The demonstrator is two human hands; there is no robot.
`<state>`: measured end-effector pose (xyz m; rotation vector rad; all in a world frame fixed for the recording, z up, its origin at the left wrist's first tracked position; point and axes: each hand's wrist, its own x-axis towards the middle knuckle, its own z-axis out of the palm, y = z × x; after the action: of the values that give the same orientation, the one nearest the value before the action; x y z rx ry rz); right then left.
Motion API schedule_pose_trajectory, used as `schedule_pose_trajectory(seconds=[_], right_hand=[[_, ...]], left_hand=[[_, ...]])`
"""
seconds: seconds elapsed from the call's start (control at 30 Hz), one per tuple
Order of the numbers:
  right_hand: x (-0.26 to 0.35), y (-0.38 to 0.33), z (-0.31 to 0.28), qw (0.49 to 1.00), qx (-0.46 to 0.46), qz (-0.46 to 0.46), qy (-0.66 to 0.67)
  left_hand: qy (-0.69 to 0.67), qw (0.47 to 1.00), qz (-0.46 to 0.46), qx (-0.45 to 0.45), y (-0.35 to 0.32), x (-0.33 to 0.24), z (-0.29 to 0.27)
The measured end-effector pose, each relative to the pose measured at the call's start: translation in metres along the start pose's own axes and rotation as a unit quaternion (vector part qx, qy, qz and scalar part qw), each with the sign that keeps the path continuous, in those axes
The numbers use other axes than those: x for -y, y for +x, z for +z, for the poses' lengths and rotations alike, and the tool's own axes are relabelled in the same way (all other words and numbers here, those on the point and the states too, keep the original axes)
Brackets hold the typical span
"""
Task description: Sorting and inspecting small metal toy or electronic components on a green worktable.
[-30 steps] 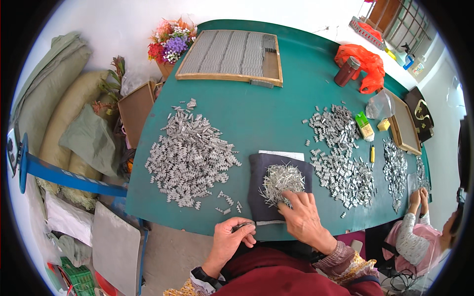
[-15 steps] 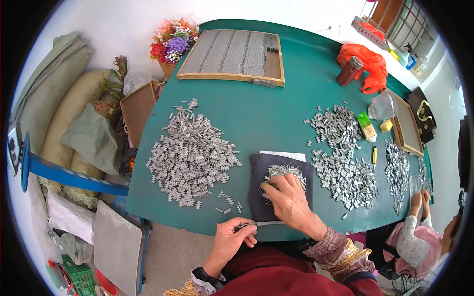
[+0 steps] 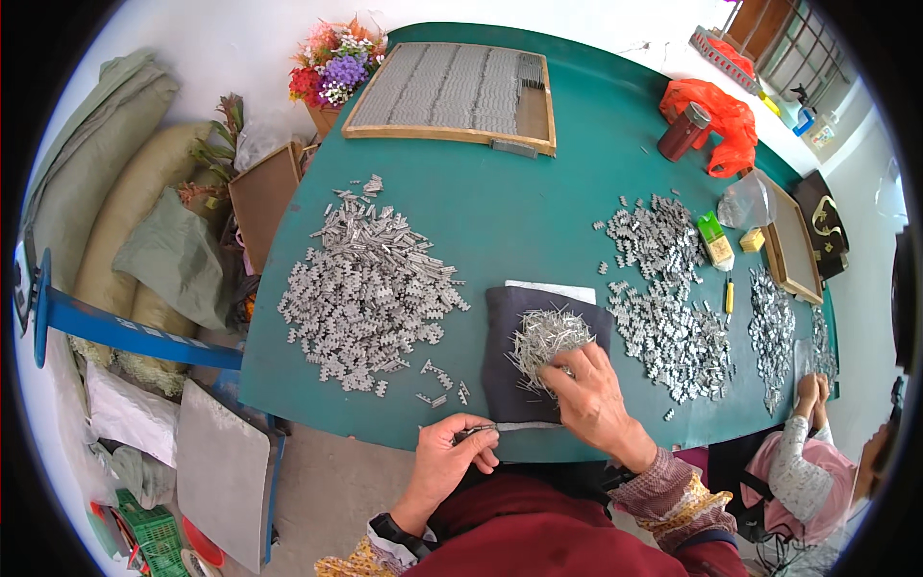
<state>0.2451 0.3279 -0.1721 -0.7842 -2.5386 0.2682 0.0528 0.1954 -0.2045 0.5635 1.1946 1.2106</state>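
Observation:
My left hand [image 3: 450,457] is closed at the table's front edge, pinching a small dark metal piece [image 3: 478,430] between thumb and fingers. My right hand [image 3: 598,406] has its fingertips drawn together at the near right side of a heap of thin silvery metal pins [image 3: 540,337]. Whatever those fingertips grip is too small to make out. Under the pins lies a dark cloth [image 3: 506,394], with a white sheet [image 3: 553,288] showing beneath its edges. To the left rises a large pile of toothed grey metal pieces [image 3: 370,308]; several stray ones lie between it and my left hand.
A wooden-framed tray [image 3: 433,91] filled with rows of grey pieces sits at the back of the green table [image 3: 538,212]. More metal pieces [image 3: 673,337] spread on the right, near a yellow-handled tool [image 3: 730,296] and a dark red flask [image 3: 683,133]. Another person [image 3: 803,471] works at the right.
My right hand has drawn back from the top of the pin heap to its near right side, uncovering more pins. My left hand keeps its pinch at the table edge. The view has shifted slightly.

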Motion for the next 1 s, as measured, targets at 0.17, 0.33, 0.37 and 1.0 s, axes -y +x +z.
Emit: schedule_pose_trajectory(seconds=[0.17,0.33,0.37,1.0], right_hand=[[0.009,-0.006,0.001,0.994,0.072,-0.027,0.076],[0.011,-0.004,0.007,0.995,0.092,-0.04,-0.004],[0.011,-0.004,0.007,0.995,0.092,-0.041,-0.003],[0.046,-0.027,0.017,0.78,0.013,0.322,0.537]], left_hand=[[0.017,1.0,0.0,-0.001,0.001,0.0,0.003],[0.034,0.999,-0.012,-0.001,0.0,-0.003,0.006],[0.034,0.999,-0.012,-0.002,-0.001,-0.003,0.006],[0.193,0.975,0.107,0.006,0.007,-0.013,0.032]])
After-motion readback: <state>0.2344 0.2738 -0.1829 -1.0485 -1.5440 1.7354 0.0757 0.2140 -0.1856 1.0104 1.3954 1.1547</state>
